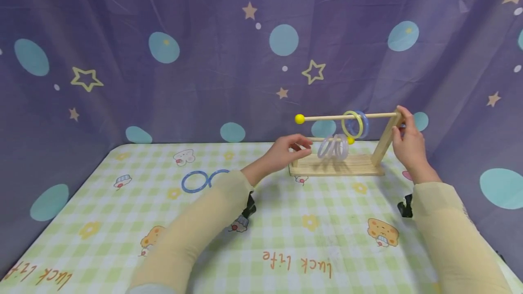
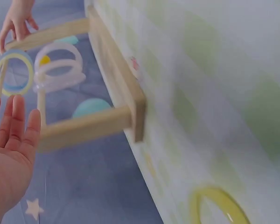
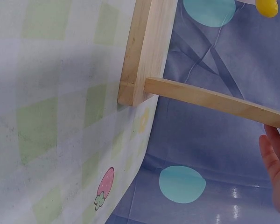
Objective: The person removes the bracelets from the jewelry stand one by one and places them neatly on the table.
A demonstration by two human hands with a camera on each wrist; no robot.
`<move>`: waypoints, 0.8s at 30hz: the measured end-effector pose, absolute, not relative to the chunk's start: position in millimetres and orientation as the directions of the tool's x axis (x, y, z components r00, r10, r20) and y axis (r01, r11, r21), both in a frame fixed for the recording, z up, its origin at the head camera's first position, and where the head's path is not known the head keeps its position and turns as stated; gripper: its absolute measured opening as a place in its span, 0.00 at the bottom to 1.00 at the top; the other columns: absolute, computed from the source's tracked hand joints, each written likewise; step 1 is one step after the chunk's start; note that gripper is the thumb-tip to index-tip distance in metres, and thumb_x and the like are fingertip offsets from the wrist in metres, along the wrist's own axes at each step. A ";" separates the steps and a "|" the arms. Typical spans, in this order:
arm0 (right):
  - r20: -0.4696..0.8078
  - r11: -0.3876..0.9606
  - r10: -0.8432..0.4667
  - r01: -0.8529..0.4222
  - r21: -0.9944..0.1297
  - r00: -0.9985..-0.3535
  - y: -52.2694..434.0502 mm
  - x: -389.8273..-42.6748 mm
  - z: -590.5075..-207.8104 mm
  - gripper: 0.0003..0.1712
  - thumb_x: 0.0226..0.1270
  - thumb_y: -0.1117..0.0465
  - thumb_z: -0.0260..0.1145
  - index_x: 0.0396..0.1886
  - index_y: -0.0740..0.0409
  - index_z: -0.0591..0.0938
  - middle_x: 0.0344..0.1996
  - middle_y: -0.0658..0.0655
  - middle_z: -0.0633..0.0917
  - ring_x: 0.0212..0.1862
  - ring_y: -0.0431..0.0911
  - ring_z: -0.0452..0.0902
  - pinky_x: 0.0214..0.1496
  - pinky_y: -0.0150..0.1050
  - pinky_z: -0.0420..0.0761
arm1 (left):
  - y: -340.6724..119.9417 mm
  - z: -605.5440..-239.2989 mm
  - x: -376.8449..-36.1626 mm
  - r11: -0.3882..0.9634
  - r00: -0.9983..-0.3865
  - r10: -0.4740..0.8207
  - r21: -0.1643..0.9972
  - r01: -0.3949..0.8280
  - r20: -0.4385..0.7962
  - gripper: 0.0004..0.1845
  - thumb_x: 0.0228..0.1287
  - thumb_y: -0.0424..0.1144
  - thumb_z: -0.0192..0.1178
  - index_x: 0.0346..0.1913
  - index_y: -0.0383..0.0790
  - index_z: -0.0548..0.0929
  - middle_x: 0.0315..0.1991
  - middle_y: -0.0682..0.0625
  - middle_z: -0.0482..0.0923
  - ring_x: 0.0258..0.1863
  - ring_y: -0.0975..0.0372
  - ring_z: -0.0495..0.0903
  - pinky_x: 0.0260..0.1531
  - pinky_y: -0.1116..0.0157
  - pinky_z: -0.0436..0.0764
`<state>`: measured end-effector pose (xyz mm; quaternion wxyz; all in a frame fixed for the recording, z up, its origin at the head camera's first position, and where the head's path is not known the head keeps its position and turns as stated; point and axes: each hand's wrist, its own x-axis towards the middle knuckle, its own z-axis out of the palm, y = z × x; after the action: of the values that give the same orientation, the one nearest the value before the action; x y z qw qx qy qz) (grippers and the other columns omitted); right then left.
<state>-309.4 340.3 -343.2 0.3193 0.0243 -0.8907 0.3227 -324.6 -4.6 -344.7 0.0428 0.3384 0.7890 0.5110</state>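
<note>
A wooden stand [image 1: 337,170] rests on the table, with a long upper rod [image 1: 327,117] fixed to its tall post [image 1: 384,142]. A yellow ring [image 1: 361,124] and at least one blue ring [image 1: 367,127] hang on that rod. Several pale translucent rings [image 1: 344,149] hang from the shorter lower rod. My right hand [image 1: 410,146] holds the top of the tall post between thumb and fingers. Beside the short post, my left hand [image 1: 288,151] hovers with loosely extended fingers and an empty palm, as the left wrist view confirms.
Blue rings [image 1: 195,172] lie on the checkered tablecloth [image 1: 282,226] left of the stand, partly hidden by my left sleeve. A yellow ring [image 2: 219,196] shows at the bottom of the left wrist view. Behind the table hangs a purple curtain [image 1: 204,80].
</note>
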 end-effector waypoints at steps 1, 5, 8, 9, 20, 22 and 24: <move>0.583 0.790 0.163 -0.248 -0.560 -0.796 340.2 -309.4 -343.1 0.32 0.75 0.68 0.49 0.75 0.49 0.56 0.57 0.74 0.72 0.52 0.69 0.72 0.45 0.63 0.69 | 0.9 -343.5 -324.4 0.239 -0.770 0.574 0.843 0.483 0.279 0.15 0.69 0.40 0.61 0.54 0.39 0.81 0.47 0.51 0.81 0.42 0.59 0.78 0.42 0.66 0.78; 0.579 0.788 0.167 -0.244 -0.565 -0.798 339.8 -308.6 -342.9 0.32 0.75 0.68 0.49 0.75 0.49 0.56 0.58 0.74 0.72 0.53 0.69 0.72 0.46 0.63 0.69 | 21.0 -341.9 -324.7 0.214 -0.789 0.552 0.868 0.447 0.270 0.16 0.68 0.41 0.62 0.55 0.40 0.81 0.48 0.52 0.81 0.41 0.61 0.78 0.40 0.67 0.78; 0.579 0.787 0.170 -0.243 -0.566 -0.797 339.8 -308.2 -343.0 0.32 0.75 0.68 0.49 0.75 0.49 0.56 0.58 0.74 0.72 0.53 0.69 0.72 0.46 0.63 0.69 | 34.6 -342.0 -326.0 0.202 -0.804 0.524 0.877 0.437 0.280 0.17 0.67 0.42 0.63 0.56 0.40 0.81 0.48 0.53 0.81 0.40 0.62 0.78 0.38 0.67 0.79; 0.579 0.788 0.171 -0.243 -0.567 -0.797 339.9 -308.2 -343.0 0.32 0.75 0.68 0.49 0.75 0.49 0.56 0.57 0.74 0.72 0.53 0.69 0.72 0.46 0.64 0.68 | 38.8 -342.4 -326.7 0.196 -0.811 0.514 0.882 0.429 0.280 0.17 0.67 0.42 0.63 0.55 0.40 0.81 0.48 0.54 0.81 0.39 0.62 0.78 0.37 0.67 0.79; 0.602 0.786 0.172 -0.259 -0.561 -0.780 340.3 -309.9 -344.7 0.31 0.75 0.69 0.50 0.74 0.50 0.58 0.56 0.74 0.73 0.51 0.69 0.73 0.47 0.64 0.67 | 72.9 -339.3 -330.0 0.140 -0.819 0.473 0.890 0.434 0.325 0.19 0.67 0.41 0.63 0.58 0.39 0.79 0.54 0.45 0.79 0.41 0.64 0.77 0.43 0.72 0.76; 0.605 0.787 0.171 -0.262 -0.558 -0.778 340.1 -310.0 -344.8 0.31 0.74 0.69 0.50 0.74 0.50 0.58 0.56 0.74 0.73 0.51 0.69 0.73 0.46 0.64 0.68 | 77.9 -337.5 -330.7 0.116 -0.822 0.466 0.898 0.425 0.328 0.19 0.66 0.41 0.64 0.58 0.40 0.79 0.56 0.43 0.78 0.40 0.64 0.78 0.42 0.72 0.76; 0.607 0.788 0.171 -0.262 -0.557 -0.776 339.9 -310.0 -344.7 0.32 0.74 0.69 0.50 0.74 0.50 0.58 0.56 0.74 0.73 0.51 0.69 0.73 0.46 0.64 0.68 | 83.1 -335.4 -330.9 0.096 -0.823 0.466 0.906 0.412 0.325 0.21 0.66 0.40 0.65 0.59 0.40 0.78 0.57 0.43 0.77 0.39 0.65 0.78 0.40 0.72 0.77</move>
<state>-310.0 339.9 -344.7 0.3336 0.0260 -0.8847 0.3246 -330.9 83.1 -335.4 0.0224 0.2964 0.7398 0.6036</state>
